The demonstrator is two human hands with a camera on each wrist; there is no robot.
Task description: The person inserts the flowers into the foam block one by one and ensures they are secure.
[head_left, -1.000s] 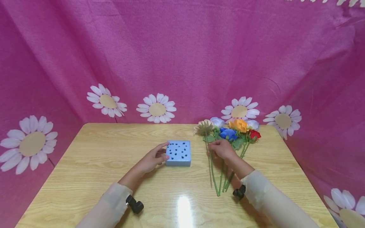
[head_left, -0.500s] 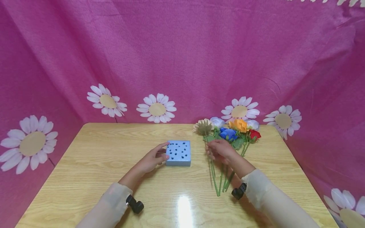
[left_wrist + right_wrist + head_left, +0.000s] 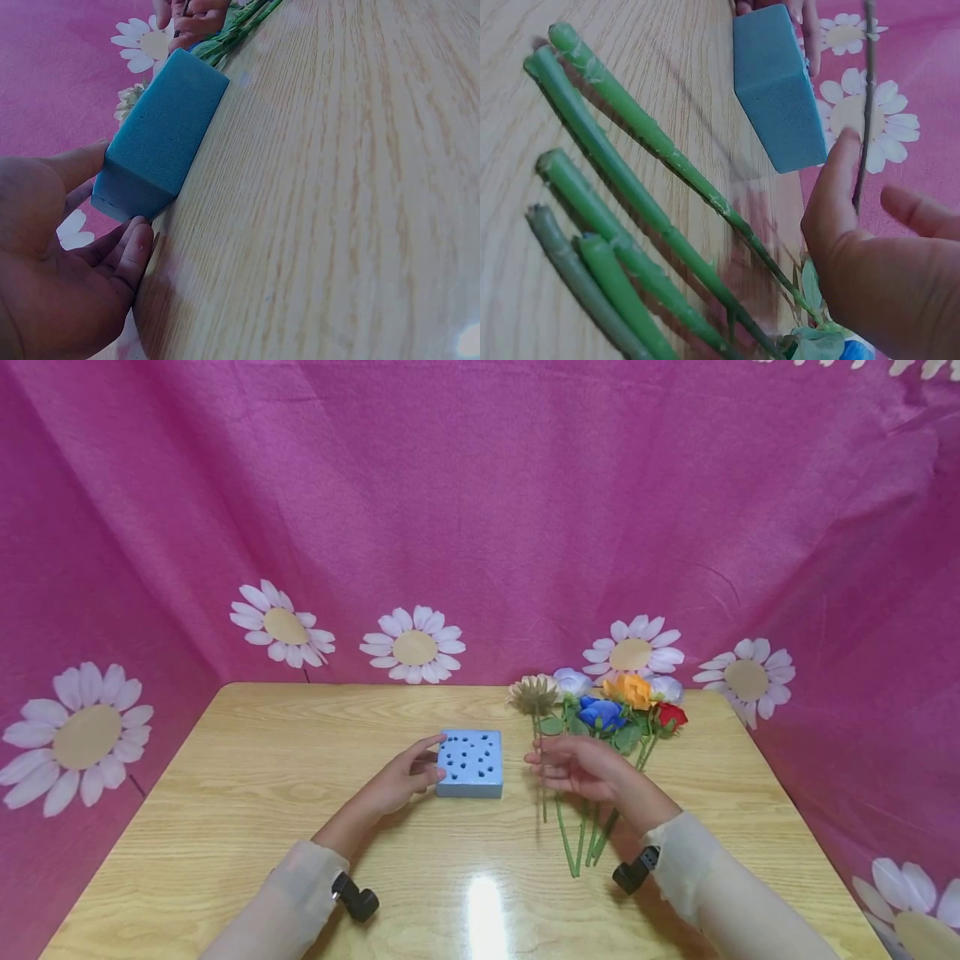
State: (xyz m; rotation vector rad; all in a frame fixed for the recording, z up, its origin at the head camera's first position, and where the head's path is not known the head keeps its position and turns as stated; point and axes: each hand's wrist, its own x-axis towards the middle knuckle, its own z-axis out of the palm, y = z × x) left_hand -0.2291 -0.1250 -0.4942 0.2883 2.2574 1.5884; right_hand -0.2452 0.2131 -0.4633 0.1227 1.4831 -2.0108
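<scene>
In the head view, my left hand [image 3: 397, 783] steadies the left side of a light blue foam block [image 3: 469, 787] dotted with holes. The left wrist view has its thumb and fingers spread around one end of the block [image 3: 161, 127]. My right hand [image 3: 588, 768] pinches the thin stem of a cream, many-petalled flower [image 3: 535, 695], whose bloom points away from me. That dark stem [image 3: 868, 112] crosses between fingers and thumb in the right wrist view. Under and beside the right hand lie other flowers, among them a blue rose [image 3: 602, 713].
On the wooden table [image 3: 300, 735], an orange flower [image 3: 630, 690], a red rose [image 3: 671, 717] and pale lilac blooms [image 3: 572, 682] lie at the right. Their green stems [image 3: 581, 843] point toward me. A pink curtain [image 3: 480, 527] with printed daisies stands behind and at both sides.
My right hand has moved slightly left and turned, lifting the cream flower's stem away from the other stems. The left hand and the foam block have stayed put.
</scene>
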